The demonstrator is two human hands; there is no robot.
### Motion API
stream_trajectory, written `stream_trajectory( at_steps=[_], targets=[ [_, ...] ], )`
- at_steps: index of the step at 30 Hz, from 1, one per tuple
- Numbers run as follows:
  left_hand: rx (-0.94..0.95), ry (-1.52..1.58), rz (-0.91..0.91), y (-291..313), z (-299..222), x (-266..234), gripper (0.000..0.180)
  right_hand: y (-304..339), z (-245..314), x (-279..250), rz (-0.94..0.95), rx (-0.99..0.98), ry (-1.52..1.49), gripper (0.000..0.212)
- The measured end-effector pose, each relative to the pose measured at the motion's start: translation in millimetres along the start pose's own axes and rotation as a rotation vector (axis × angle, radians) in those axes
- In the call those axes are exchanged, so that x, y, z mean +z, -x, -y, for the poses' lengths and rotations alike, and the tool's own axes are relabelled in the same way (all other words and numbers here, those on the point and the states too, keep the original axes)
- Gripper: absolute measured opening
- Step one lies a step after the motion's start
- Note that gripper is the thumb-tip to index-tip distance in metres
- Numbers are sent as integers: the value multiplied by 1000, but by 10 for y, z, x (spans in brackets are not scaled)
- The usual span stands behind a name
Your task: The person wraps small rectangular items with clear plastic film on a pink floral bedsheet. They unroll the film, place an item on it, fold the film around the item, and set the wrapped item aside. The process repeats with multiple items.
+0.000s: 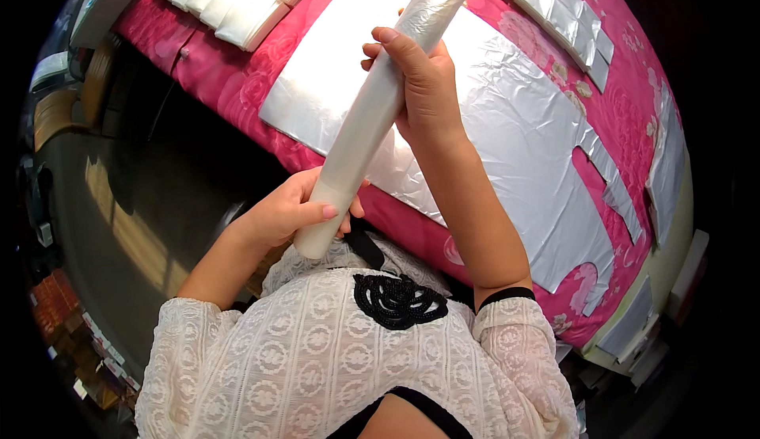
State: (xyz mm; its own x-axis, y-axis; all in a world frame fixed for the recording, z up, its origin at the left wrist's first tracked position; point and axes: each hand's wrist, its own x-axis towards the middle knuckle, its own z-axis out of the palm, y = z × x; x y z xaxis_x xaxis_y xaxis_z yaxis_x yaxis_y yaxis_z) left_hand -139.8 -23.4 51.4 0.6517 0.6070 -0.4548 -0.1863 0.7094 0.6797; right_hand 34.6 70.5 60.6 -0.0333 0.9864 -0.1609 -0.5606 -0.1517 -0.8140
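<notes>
A long roll of clear plastic film (366,126) slants across the view, its near end close to my body and its far end past the top edge. My left hand (305,208) is wrapped round the near end, thumb on top. Farther up, my right hand (416,75) grips the roll from the right side, its thumb lying across the film. Beneath the roll, a large silvery sheet (507,146) lies spread over the table, wrinkled on its right half and cut out along its right edge.
A pink flowered cloth (214,91) covers the table. White folded bags or sheets (229,3) are stacked at the far left. A row of silvery folded pieces (554,11) lies at the far right. Dark floor (142,201) shows to the left, with boxes (95,360) at the lower left.
</notes>
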Motion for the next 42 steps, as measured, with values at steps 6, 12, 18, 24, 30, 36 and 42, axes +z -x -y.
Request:
stream_trajectory(
  at_steps=[6,12,18,24,30,36,42],
  targets=[
    [-122,-78,86,-262,0,390,49,357,132,-382,-46,-38,-232,56],
    [-184,73,261,-403,178,596,55,718,247,-534,-78,-61,-251,59],
    [-216,142,344,-505,312,685,61,852,303,-655,-134,-83,-236,55],
    [-74,-393,87,-676,306,675,67,911,148,-815,-340,-102,-24,43],
    [269,-866,-117,-771,519,561,52,895,-295,-905,-357,-96,50,47],
    [-301,-409,101,-447,414,137,51,781,28,-1494,-419,-65,-15,60],
    [-375,-316,157,-206,492,-83,55,720,567,-2164,-554,-134,385,41]
  ],
)
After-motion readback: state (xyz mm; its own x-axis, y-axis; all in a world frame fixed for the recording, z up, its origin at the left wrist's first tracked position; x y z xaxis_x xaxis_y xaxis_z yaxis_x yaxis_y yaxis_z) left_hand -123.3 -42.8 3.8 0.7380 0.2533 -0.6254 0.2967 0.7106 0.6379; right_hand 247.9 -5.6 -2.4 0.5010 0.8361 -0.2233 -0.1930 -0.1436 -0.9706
